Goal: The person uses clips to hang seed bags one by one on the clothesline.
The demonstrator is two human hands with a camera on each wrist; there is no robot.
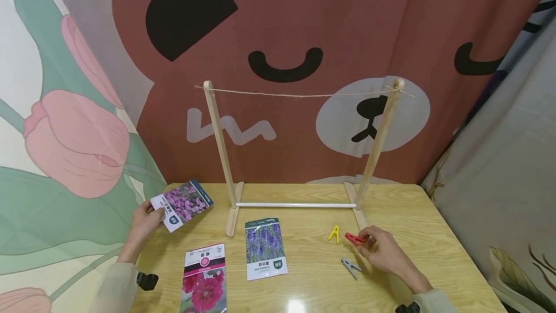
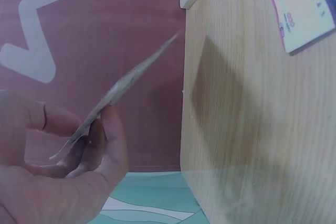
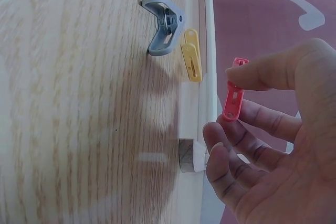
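My left hand [image 1: 145, 226] pinches a seed packet [image 1: 187, 203] with purple flowers by its white end, above the table's left side; the left wrist view shows this packet [image 2: 118, 90] edge-on between thumb and fingers. In my right hand [image 1: 384, 250] a red clothespin [image 1: 355, 239] is held between thumb and fingertips, over the table's right side. Close to it lie a yellow clothespin [image 1: 334, 234] and a grey clothespin [image 1: 351, 268]. Two more seed packets lie flat: one with lavender-blue spikes [image 1: 264, 243], one with magenta blooms [image 1: 204, 284].
A wooden frame stands at the back of the table [image 1: 312, 250], with a string [image 1: 278, 94] tied between its two uprights and a white rod [image 1: 295, 205] joining them low down. Behind it hangs a brown bear-print cloth [image 1: 295, 149]; a flower-print cloth [image 1: 78, 144] is at the left.
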